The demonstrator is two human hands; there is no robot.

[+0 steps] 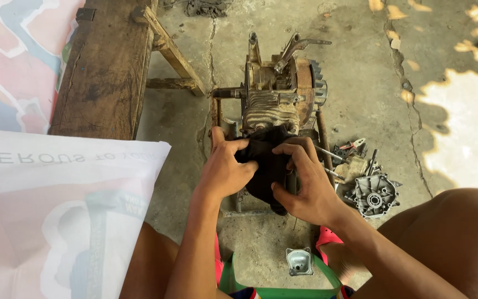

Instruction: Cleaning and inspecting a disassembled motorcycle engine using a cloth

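I have the left hand (225,169) and right hand (305,185) both closed on the black rag (266,160), pressed against the near end of the small engine (278,94) standing directly ahead on the concrete floor (360,83).

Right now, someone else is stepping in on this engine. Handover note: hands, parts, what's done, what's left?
Left hand: gripping the dark cloth from the left.
Right hand: gripping the same cloth from the right, pressing it on the near end of the engine block.
Engine sits in a rusty frame on the concrete floor.
Off already: grey side cover with loose tools to the right, small metal cover near the knees.
Left: wiping looks unfinished; removed parts not refitted.
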